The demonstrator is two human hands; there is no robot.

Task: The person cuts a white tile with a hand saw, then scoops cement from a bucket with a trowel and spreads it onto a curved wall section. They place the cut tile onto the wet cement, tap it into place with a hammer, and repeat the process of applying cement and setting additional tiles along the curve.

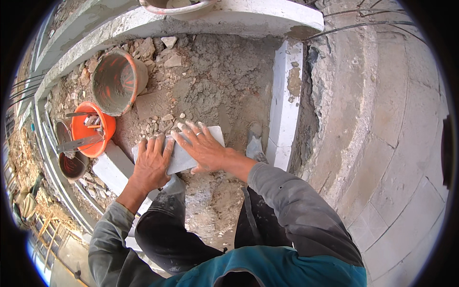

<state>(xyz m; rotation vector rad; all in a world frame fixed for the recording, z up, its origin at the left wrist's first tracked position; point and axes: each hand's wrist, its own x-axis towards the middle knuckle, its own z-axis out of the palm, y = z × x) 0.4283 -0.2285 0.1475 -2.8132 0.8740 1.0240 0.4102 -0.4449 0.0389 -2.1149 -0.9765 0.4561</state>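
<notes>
A light grey flat tile [184, 160], dusted with cement, lies under both my hands. My left hand [152, 163] grips its left part, with fingers laid over the surface and the thumb hidden. Across the right part, my right hand [204, 148] has its fingers spread on top and its thumb at the near edge; a ring is on one finger. Whether the tile rests on the ground or is held just above it cannot be made out. Wet grey mortar [215, 71] is spread beyond it, between the white kerb pieces.
An orange bucket [109, 125] with tools and a mortar-coated basin [139, 76] stand at the left. A white kerb block [286, 91] edges the bed at the right, beside paving slabs [387, 143]. Another basin [191, 10] sits at the top. Bent rebar [363, 23] sticks out at the upper right.
</notes>
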